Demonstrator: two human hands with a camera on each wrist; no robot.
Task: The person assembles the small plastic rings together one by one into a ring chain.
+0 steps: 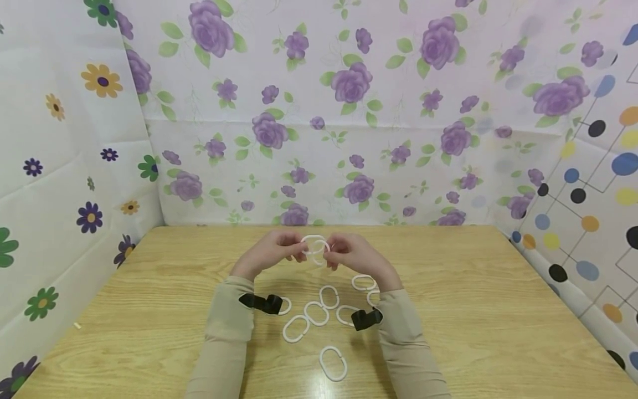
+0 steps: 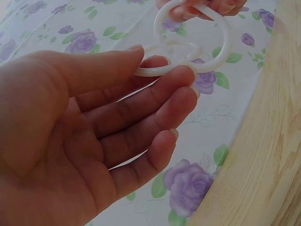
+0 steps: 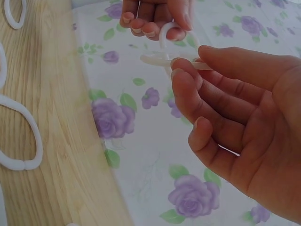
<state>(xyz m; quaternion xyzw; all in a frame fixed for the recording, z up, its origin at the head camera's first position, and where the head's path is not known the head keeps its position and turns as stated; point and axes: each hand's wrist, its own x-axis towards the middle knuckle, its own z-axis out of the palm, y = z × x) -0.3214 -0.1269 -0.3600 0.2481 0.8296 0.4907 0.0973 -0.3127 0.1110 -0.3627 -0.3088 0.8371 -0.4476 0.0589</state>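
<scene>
Both hands [image 1: 315,252] pinch linked white rings [image 1: 316,247] (plain, unmarked) above the table [image 1: 473,310].

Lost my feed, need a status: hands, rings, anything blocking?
Left hand pinches one white ring, right hand pinches the other ring, the two linked above the table. Loose rings lie below. Nothing blocking.

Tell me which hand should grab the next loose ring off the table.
Right, probably. Both the left hand and the right hand pinch the linked rings, but more loose rings lie beside the right wrist.
</scene>
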